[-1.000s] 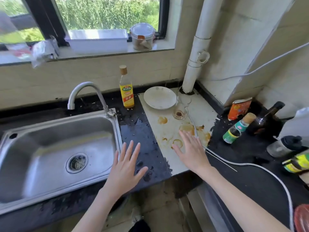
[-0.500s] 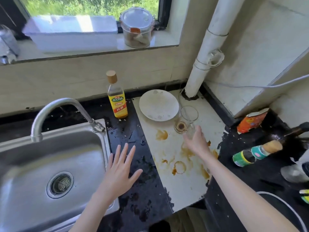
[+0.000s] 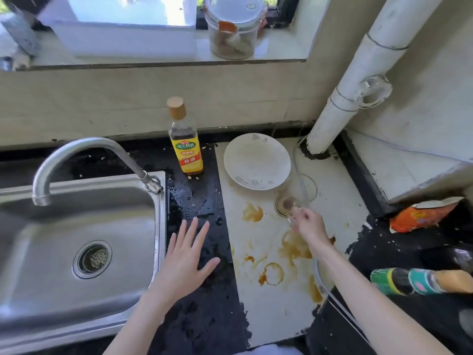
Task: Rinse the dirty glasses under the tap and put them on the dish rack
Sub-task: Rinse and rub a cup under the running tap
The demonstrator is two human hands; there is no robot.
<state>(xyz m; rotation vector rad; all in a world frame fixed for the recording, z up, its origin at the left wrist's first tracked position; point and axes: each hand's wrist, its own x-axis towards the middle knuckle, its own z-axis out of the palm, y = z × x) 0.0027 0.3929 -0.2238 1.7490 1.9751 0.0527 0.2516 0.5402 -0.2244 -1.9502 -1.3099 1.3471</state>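
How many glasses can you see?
1. The glass stands on the white counter beside the plate, at the right hand. Others may be out of view.

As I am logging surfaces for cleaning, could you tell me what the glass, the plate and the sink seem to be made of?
Glass: clear glass by the look, the counter shows through its wall; brown residue at the bottom.
Plate: probably glazed ceramic, white with a soft sheen and small printed motifs.
Sink: stainless steel most likely, brushed grey with blurred reflections.
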